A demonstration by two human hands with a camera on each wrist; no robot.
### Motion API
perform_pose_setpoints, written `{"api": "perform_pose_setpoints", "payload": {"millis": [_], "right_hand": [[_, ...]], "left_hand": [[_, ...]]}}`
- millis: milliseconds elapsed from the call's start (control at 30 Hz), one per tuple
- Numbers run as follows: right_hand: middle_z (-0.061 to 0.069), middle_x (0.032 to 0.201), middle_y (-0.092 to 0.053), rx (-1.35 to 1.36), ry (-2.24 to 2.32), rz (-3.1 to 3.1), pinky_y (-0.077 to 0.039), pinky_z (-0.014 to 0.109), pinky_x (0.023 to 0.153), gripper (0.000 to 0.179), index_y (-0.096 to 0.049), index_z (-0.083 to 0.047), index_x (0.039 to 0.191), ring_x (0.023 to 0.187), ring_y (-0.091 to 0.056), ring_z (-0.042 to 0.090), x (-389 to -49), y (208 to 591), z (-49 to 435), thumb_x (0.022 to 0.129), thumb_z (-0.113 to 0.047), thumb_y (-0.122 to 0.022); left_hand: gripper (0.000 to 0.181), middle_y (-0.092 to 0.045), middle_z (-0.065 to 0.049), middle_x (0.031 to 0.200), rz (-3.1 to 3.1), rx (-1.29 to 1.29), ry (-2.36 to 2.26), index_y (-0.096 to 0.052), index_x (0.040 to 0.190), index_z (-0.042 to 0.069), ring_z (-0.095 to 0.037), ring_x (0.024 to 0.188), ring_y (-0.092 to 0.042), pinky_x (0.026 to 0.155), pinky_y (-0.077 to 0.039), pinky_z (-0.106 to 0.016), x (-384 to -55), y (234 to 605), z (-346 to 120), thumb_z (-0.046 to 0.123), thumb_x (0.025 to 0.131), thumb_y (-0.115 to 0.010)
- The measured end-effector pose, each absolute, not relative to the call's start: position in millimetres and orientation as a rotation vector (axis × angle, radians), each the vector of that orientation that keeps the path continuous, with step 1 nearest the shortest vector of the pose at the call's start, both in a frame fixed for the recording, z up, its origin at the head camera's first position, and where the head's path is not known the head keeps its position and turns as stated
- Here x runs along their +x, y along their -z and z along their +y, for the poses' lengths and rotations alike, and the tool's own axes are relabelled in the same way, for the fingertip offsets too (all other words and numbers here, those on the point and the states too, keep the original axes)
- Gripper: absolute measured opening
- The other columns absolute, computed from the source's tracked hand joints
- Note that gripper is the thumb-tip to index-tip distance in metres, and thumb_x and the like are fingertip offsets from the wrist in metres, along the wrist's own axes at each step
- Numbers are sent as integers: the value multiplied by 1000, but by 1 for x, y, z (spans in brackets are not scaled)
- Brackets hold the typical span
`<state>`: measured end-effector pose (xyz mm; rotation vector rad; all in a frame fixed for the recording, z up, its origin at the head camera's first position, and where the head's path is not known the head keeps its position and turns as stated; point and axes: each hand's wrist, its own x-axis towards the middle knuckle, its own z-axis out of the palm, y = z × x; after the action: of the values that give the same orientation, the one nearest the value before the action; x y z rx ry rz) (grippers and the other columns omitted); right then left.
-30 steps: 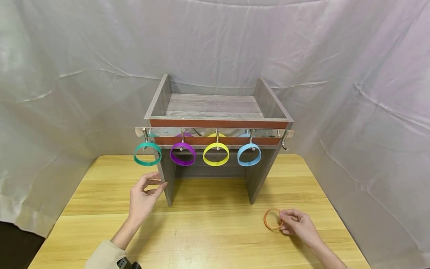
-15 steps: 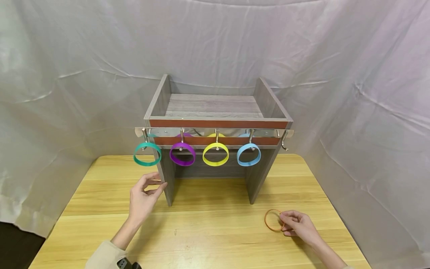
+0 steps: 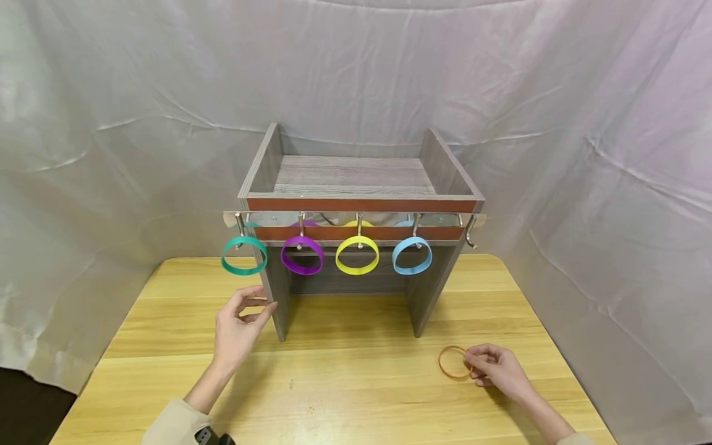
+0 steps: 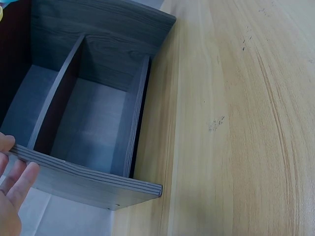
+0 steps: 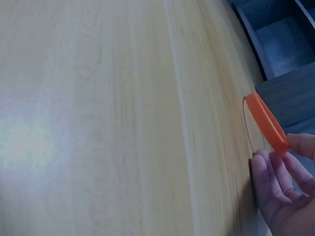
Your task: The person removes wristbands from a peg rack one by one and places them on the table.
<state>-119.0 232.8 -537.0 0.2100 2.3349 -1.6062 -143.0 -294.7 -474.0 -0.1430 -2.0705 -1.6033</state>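
My right hand [image 3: 499,371] pinches an orange silicone wristband [image 5: 267,123] by its edge between thumb and fingers, close over the table at the front right. My left hand [image 3: 238,324] grips the left side panel [image 4: 88,172] of a grey wooden shelf unit, thumb on one face and fingers on the other. Across the unit's front runs a metal hook rail [image 3: 334,218]. From its hooks hang a green wristband [image 3: 245,270], a purple wristband [image 3: 303,270], a yellow wristband [image 3: 357,270] and a light blue wristband [image 3: 411,270]. The rightmost hook [image 3: 470,233] bears nothing.
The shelf unit [image 3: 356,173] stands at the back middle of the wooden table [image 3: 356,395], its top tray open upward. Grey cloth [image 3: 356,68] hangs behind and on both sides. The hooks jut out toward the front.
My right hand and the orange wristband have shifted very slightly to the right. The left hand keeps its grip on the panel, and the hanging wristbands stay as they were.
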Motion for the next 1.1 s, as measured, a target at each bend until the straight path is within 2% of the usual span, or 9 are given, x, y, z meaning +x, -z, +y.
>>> {"api": "perform_pose_setpoints", "payload": {"millis": [133,333,500,667,800,900,1100], "right_hand": [[4,92,-75,242,1589,2375,-68,27,70,44,-58,12,131,77,-71,12,-119,535,234,103,-19,-70],[6,98,-74,246,1626,2392,-69,30,73,44,-56,15,134,79,-73,14,-120,524,237,104,-15,-68],[6,99,-74,224,1664,2419,-70,32,74,49,-54,15,137,81,-75,15,-122,508,234,104,-19,-68],[3,100,-74,187,1676,2473,-69,32,75,50,-57,12,136,83,-75,18,-124,492,227,104,-24,-70],[-6,98,-74,115,1693,2497,-69,31,76,49,-59,10,135,85,-75,16,-125,477,220,105,-27,-68],[-11,96,-73,68,1709,2514,-69,30,77,45,-61,8,133,84,-74,12,-125,464,212,105,-27,-67],[-12,92,-74,-58,1752,2574,-69,29,75,35,-65,7,126,82,-76,11,-126,442,195,105,-21,-68]], "left_hand": [[35,-68,17,104,-2066,-153,1610,-71,118,0,1,91,-71,70,-65,-14,-143,474,-295,-9,86,-81],[36,-69,15,105,-2064,-164,1605,-72,119,2,0,91,-72,70,-65,-14,-143,473,-295,-8,86,-81],[37,-69,16,105,-2060,-162,1605,-72,118,2,4,91,-71,70,-64,-14,-144,473,-295,-10,85,-81],[37,-69,17,106,-2061,-158,1607,-72,119,2,5,90,-70,70,-64,-13,-144,473,-294,-12,85,-80],[37,-68,19,106,-2059,-155,1605,-71,119,0,6,89,-70,69,-64,-13,-144,473,-294,-14,85,-79],[38,-68,20,106,-2059,-155,1601,-71,118,-1,8,89,-69,69,-64,-12,-144,474,-294,-15,84,-79],[37,-68,21,105,-2069,-149,1593,-71,119,0,8,90,-69,69,-64,-12,-143,474,-294,-13,85,-79]]}}
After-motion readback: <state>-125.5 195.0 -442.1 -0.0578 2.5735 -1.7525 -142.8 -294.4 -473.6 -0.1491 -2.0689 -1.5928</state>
